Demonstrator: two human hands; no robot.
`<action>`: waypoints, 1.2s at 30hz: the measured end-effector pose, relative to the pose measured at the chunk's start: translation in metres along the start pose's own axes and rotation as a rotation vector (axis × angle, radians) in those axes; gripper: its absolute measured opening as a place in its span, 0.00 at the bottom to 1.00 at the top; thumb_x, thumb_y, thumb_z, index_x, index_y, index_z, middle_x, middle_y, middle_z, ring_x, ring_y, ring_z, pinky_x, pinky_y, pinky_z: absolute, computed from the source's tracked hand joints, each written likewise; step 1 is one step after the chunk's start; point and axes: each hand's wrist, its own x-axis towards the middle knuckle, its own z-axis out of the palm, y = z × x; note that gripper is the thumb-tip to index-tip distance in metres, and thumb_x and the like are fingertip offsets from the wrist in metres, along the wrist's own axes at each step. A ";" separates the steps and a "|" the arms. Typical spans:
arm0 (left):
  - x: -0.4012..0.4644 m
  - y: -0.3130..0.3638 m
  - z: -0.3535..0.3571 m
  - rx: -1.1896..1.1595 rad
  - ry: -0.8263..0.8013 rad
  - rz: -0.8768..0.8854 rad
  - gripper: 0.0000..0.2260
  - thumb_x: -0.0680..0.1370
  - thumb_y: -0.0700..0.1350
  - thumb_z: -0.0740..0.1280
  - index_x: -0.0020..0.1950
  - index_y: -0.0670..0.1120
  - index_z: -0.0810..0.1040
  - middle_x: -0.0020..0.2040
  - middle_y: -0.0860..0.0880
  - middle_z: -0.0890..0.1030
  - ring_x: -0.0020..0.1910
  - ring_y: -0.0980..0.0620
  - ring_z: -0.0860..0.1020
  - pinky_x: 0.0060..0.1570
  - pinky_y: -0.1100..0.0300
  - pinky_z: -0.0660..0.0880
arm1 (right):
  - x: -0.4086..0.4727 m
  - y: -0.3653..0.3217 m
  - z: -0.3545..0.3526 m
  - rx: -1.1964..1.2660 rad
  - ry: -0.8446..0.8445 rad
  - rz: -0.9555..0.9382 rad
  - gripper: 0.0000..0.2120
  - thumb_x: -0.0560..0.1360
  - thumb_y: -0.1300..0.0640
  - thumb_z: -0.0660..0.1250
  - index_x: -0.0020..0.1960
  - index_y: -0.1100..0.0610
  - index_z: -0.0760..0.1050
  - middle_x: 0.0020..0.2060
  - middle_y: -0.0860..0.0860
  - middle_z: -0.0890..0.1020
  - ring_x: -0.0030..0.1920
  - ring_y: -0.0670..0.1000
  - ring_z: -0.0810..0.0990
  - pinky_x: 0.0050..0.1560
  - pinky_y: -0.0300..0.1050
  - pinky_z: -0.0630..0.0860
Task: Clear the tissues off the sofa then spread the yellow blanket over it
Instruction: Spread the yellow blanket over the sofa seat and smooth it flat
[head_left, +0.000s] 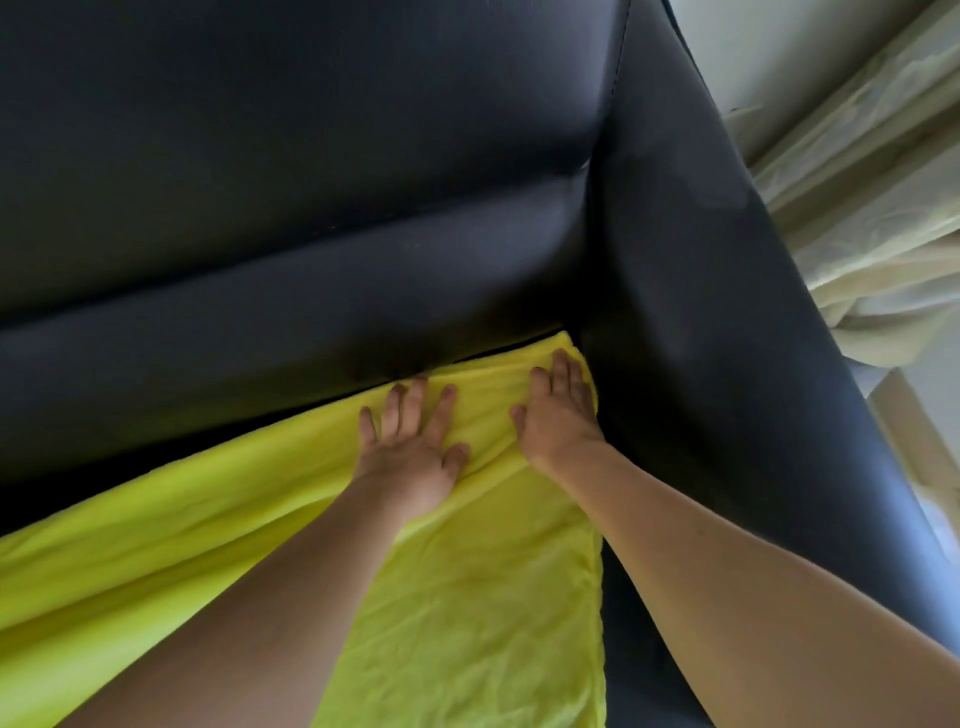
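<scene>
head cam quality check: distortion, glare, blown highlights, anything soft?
Head view: wide-angle bend curves the sofa back and armrest seam; soft sheen on the dark leather, no hard glare; the curtain at the right edge is overexposed and washed out; deep shadow in the corner crease above the left hand and right hand; the yellow blanket is evenly lit, slightly soft overall.

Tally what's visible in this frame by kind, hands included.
Hands: 2, left hand and right hand, both flat on the blanket
Yellow blanket: 1
Dark sofa: 1
Pale curtain: 1
Tissues: 0 visible
Total: 5
</scene>
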 end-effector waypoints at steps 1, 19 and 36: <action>0.001 -0.001 0.001 0.029 0.004 0.018 0.32 0.81 0.63 0.48 0.79 0.57 0.35 0.79 0.51 0.32 0.78 0.46 0.34 0.74 0.38 0.37 | 0.001 0.002 -0.003 -0.009 0.000 -0.002 0.29 0.81 0.46 0.54 0.77 0.56 0.50 0.78 0.59 0.38 0.77 0.59 0.37 0.77 0.54 0.42; 0.013 -0.001 -0.003 -0.040 0.019 0.033 0.38 0.80 0.64 0.51 0.81 0.47 0.39 0.80 0.51 0.41 0.79 0.46 0.42 0.76 0.44 0.41 | 0.014 0.002 -0.017 -0.085 -0.075 0.012 0.41 0.80 0.42 0.55 0.78 0.59 0.32 0.76 0.57 0.31 0.77 0.56 0.32 0.75 0.48 0.38; -0.164 -0.147 -0.009 -0.122 -0.106 -0.204 0.30 0.78 0.48 0.63 0.79 0.51 0.58 0.76 0.46 0.62 0.72 0.42 0.65 0.66 0.48 0.68 | -0.168 -0.134 0.013 -0.160 -0.285 -0.249 0.23 0.78 0.58 0.57 0.73 0.59 0.61 0.70 0.56 0.65 0.69 0.59 0.66 0.64 0.51 0.69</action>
